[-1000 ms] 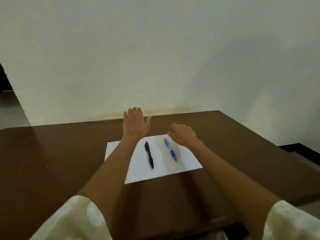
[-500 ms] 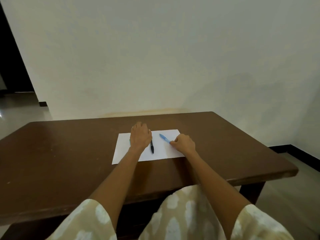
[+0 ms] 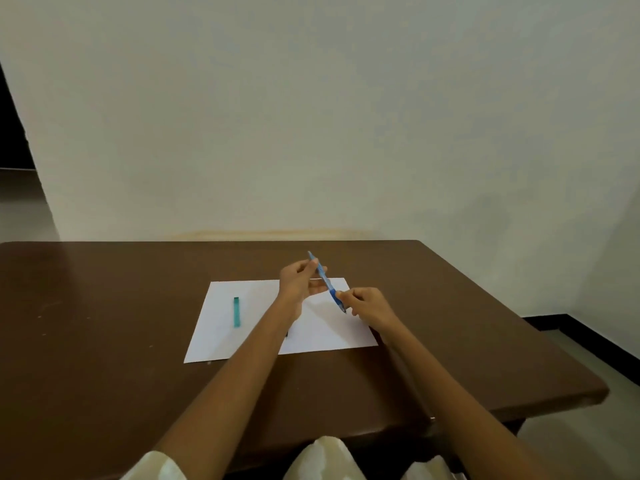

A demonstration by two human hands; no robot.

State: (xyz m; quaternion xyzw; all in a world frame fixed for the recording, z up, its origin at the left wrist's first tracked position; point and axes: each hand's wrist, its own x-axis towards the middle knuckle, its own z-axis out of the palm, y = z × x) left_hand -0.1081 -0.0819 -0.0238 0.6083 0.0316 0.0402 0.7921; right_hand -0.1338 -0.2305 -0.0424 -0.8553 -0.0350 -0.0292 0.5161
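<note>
Pale plaster wall (image 3: 311,116) fills the upper half of the view, with a dark opening at its far left edge. Below it stands a dark brown wooden bench (image 3: 104,323), its far edge close against the wall. A white sheet of paper (image 3: 221,341) lies flat near the middle of the bench.

The person holds a slim blue plastic pen (image 3: 327,284) in the air above the far right part of the sheet, with both hands on it. The pen is tilted, its upper end pointing away towards the wall and its darker lower end pointing down towards the paper, clear of it.

The left hand (image 3: 298,284) grips the upper stretch of the pen, its fingers (image 3: 304,268) curled round the barrel. The right hand (image 3: 369,304) pinches the lower end between thumb and fingers (image 3: 346,296), and its other fingers are bent in.

A short teal stick (image 3: 236,311) lies on the left part of the sheet, well apart from both hands. A small dark tip (image 3: 286,334) shows on the paper just beside the left forearm; the rest is hidden under the arm. Cream patterned sleeves (image 3: 156,467) show at the bottom edge.
</note>
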